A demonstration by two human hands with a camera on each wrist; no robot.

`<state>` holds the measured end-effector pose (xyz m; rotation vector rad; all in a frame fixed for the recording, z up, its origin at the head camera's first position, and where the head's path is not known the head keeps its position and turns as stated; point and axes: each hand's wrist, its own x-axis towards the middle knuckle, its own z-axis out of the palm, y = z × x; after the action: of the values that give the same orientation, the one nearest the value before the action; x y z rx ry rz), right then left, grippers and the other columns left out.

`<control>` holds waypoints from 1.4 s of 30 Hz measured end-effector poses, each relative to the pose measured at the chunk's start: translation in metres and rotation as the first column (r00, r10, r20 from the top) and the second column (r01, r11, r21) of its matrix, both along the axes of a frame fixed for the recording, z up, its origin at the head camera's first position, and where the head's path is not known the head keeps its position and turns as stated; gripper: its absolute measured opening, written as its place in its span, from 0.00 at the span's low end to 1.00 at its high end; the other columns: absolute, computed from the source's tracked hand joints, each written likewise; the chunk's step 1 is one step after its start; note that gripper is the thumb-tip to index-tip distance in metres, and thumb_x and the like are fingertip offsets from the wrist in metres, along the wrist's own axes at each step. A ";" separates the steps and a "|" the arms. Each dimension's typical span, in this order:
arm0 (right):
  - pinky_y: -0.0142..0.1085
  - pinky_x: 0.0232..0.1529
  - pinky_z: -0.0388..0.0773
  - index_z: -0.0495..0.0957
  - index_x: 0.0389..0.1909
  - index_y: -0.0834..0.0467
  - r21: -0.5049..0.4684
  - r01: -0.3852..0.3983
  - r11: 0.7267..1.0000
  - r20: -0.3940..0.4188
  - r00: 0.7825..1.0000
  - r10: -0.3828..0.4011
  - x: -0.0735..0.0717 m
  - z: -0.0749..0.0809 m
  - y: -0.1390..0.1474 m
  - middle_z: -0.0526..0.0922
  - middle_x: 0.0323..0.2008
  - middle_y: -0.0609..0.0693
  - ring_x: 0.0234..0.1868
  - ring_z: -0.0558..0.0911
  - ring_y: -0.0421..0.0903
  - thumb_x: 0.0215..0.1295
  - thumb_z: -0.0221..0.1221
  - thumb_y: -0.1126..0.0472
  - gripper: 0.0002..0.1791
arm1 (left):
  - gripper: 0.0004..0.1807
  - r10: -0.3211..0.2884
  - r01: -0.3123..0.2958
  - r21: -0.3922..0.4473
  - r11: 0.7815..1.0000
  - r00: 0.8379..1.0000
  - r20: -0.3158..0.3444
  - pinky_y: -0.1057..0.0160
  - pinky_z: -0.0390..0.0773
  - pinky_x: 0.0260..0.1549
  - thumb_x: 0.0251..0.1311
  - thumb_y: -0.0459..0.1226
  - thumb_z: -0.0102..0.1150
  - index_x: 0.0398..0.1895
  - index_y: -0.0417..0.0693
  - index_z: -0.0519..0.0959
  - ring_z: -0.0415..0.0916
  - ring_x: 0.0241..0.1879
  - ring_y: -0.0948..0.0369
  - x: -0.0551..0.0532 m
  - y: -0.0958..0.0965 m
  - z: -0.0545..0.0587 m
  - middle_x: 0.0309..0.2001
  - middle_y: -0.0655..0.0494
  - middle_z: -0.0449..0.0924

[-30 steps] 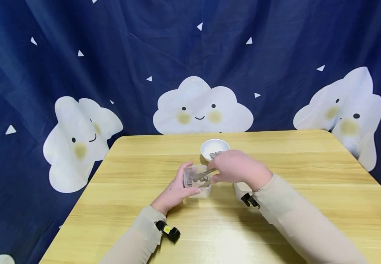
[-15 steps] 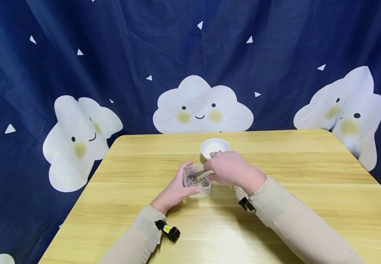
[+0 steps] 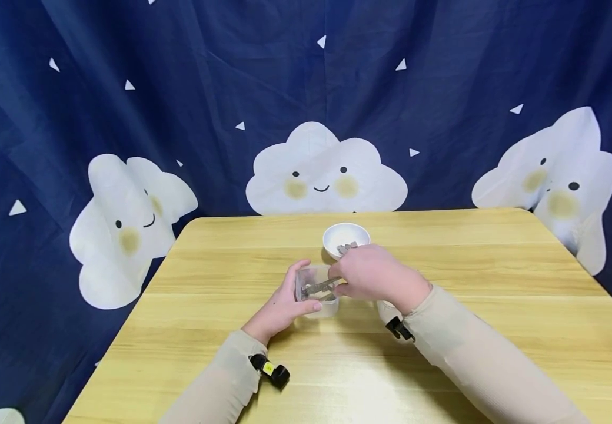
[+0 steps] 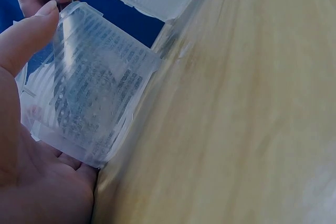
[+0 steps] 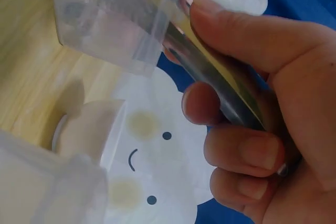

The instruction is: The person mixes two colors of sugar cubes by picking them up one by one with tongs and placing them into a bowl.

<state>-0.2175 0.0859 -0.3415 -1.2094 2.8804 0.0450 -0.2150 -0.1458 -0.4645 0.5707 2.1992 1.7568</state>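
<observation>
In the head view, my left hand [image 3: 283,301] grips a clear plastic container [image 3: 323,310], with the thumb along its near side and fingers round the left wall. The left wrist view shows its ribbed wall [image 4: 100,82] close up. My right hand [image 3: 373,275] holds metal tongs [image 3: 321,287], with their tips down inside that container. In the right wrist view the tongs [image 5: 210,77] run between the thumb and curled fingers. Small grey pieces lie by the tips, partly covered. Whether the tongs pinch one cannot be told.
Just behind the container stands a white bowl [image 3: 338,234] with several grey cube-like pieces [image 3: 346,247]. A second clear container [image 3: 387,308] sits under my right wrist, mostly hidden in the head view. The wooden table [image 3: 205,265] ends at a blue cloud-patterned curtain [image 3: 285,70].
My right hand has shifted slightly left and the tongs have moved within the container, their arms drawing closer together. The left hand and the container stay in place.
</observation>
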 end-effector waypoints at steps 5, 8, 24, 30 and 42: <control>0.44 0.35 0.80 0.86 0.36 0.38 0.017 0.014 1.000 0.002 1.000 -0.014 -0.001 -0.001 -0.001 0.81 0.27 0.34 0.34 0.79 0.39 0.61 0.68 0.44 0.06 | 0.56 0.003 -0.003 -0.013 1.000 1.000 0.003 0.47 0.61 0.70 0.57 0.40 0.74 0.81 0.56 0.44 0.65 0.69 0.51 0.000 -0.001 0.000 0.75 0.51 0.58; 0.45 0.36 0.80 0.86 0.36 0.38 0.027 0.013 1.000 -0.007 1.000 -0.013 -0.002 -0.003 -0.004 0.81 0.28 0.34 0.35 0.80 0.40 0.62 0.68 0.43 0.06 | 0.56 0.006 -0.006 -0.025 1.000 1.000 -0.008 0.47 0.60 0.70 0.57 0.40 0.73 0.80 0.58 0.45 0.64 0.69 0.52 0.001 -0.001 0.001 0.75 0.51 0.59; 0.43 0.24 0.77 0.84 0.30 0.41 -0.116 -0.064 0.991 -0.108 0.993 0.051 -0.002 0.007 0.014 0.79 0.24 0.35 0.25 0.78 0.40 0.63 0.69 0.49 0.05 | 0.54 0.008 -0.008 -0.016 1.000 1.000 -0.005 0.48 0.63 0.69 0.59 0.36 0.72 0.80 0.57 0.46 0.68 0.67 0.52 0.000 0.001 0.002 0.74 0.52 0.60; 0.43 0.25 0.77 0.84 0.33 0.43 -0.211 -0.063 0.975 -0.147 0.989 0.032 -0.006 0.019 0.036 0.81 0.25 0.37 0.25 0.79 0.40 0.63 0.69 0.52 0.04 | 0.55 0.023 -0.023 -0.026 0.999 1.000 0.015 0.46 0.65 0.67 0.57 0.37 0.73 0.80 0.58 0.45 0.72 0.62 0.50 0.001 0.002 0.005 0.70 0.47 0.64; 0.41 0.20 0.67 0.79 0.27 0.47 -0.269 0.111 0.957 -0.144 0.977 -0.154 -0.023 0.017 0.071 0.75 0.20 0.39 0.20 0.70 0.43 0.64 0.69 0.56 0.09 | 0.55 0.044 -0.044 -0.026 0.999 0.999 0.016 0.47 0.66 0.67 0.56 0.37 0.75 0.80 0.62 0.47 0.71 0.62 0.50 0.002 0.001 0.002 0.69 0.47 0.64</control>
<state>-0.2404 0.1573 -0.3246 -1.0858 3.1860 -0.2555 -0.2129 -0.1445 -0.4621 0.5038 2.2363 1.7458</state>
